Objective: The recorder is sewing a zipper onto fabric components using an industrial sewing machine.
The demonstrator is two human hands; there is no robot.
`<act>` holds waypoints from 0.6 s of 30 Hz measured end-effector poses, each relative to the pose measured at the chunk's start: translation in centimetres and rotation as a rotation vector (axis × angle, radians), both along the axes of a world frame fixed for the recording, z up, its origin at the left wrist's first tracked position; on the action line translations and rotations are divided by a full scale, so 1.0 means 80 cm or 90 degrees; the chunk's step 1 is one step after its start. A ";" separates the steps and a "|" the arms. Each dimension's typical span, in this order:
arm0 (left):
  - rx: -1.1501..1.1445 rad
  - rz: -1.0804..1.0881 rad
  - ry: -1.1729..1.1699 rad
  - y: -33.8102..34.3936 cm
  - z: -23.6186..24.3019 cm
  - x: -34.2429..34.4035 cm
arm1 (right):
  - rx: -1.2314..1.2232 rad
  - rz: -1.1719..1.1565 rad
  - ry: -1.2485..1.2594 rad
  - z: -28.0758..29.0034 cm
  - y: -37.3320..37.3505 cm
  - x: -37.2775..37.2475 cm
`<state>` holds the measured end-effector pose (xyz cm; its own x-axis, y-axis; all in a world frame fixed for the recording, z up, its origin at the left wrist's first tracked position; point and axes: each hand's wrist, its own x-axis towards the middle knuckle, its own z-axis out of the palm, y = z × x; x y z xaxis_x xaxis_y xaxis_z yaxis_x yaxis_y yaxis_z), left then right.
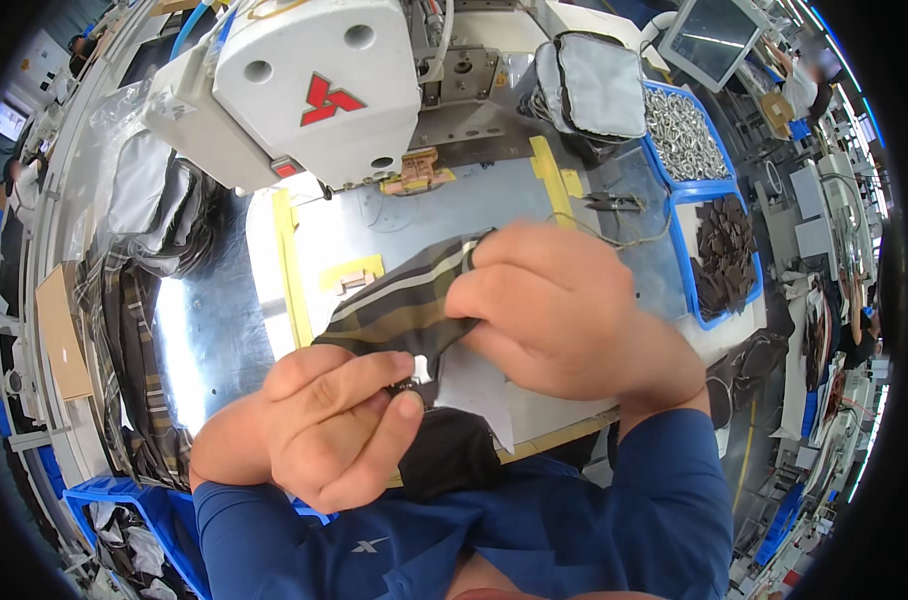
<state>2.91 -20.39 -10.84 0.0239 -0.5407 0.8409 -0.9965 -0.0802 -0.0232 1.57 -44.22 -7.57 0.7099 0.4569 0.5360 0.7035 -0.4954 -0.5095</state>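
A brown-and-olive plaid fabric piece (pixel 394 312) with a pale stripe is stretched between my two hands above the machine's work plate. My right hand (pixel 559 305) is closed on its right end, fingers curled over the dark edge. Lower and to the left, my left hand (pixel 329 425) pinches the fabric's near dark edge between thumb and fingers. A small whitish patch shows beside those fingertips; what it is, I cannot tell. Below my hands hangs a black fabric part (pixel 449 455) near my lap.
A white sewing machine head (pixel 319 90) stands ahead, above a metal plate with yellow tape strips (pixel 292 265). On the right are blue trays of metal rings (pixel 684 130) and brown pieces (pixel 724 250), plus snips (pixel 614 202). Grey-lined fabric stacks (pixel 599 85) and plaid fabric (pixel 139 360) flank the plate.
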 end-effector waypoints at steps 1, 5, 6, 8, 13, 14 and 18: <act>-0.017 -0.004 -0.005 -0.002 -0.002 0.000 | -0.037 -0.041 -0.076 0.005 0.001 0.000; 0.039 -0.036 0.008 0.001 0.006 -0.001 | -0.104 -0.047 -0.269 0.010 0.005 -0.003; 0.039 -0.038 -0.007 -0.001 0.006 -0.002 | -0.104 -0.048 -0.270 0.004 0.006 -0.003; 0.038 -0.041 -0.021 -0.006 0.004 -0.004 | -0.108 0.028 -0.374 -0.012 0.006 -0.003; 0.013 -0.061 -0.060 -0.009 0.000 -0.006 | -0.124 0.053 -0.402 -0.010 0.008 -0.004; 0.012 -0.063 -0.060 -0.008 0.002 -0.006 | -0.136 0.056 -0.364 -0.009 0.007 -0.005; 0.062 -0.059 0.034 0.001 0.015 -0.005 | -0.109 0.078 -0.235 0.002 0.001 0.009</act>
<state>2.48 -20.29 -9.66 0.0129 -0.6217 0.7832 -0.9996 0.0130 0.0268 2.26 -44.14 -7.39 0.4196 0.6311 0.6525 0.8824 -0.4521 -0.1302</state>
